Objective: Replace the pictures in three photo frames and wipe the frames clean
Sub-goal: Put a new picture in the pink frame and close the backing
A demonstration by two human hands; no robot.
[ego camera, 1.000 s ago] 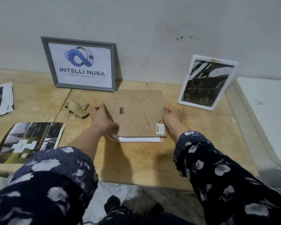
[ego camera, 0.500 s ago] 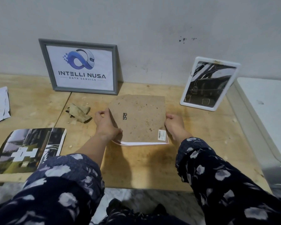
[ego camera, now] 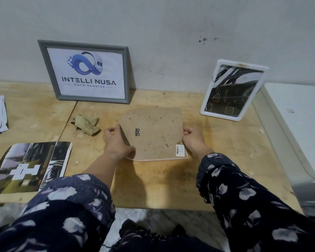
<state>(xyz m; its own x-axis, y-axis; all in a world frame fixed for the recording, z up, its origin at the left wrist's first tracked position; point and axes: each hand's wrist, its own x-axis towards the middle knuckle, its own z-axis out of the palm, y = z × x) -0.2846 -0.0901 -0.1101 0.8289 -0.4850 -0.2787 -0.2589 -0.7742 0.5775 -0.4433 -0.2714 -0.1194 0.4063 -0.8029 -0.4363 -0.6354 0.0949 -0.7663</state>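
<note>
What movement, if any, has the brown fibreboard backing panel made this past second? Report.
Yes: brown fibreboard backing panel slid slightly toward the person, away from the grey-framed logo picture.

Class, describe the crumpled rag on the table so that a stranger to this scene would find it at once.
Start at the grey frame leaning on the wall. On the wooden table just below its lower edge, left of the left hand, lies the rag. It alone is soft, crumpled tan cloth; everything nearby is flat and stiff.

Matt speckled fibreboard backing (ego camera: 153, 131)
</note>
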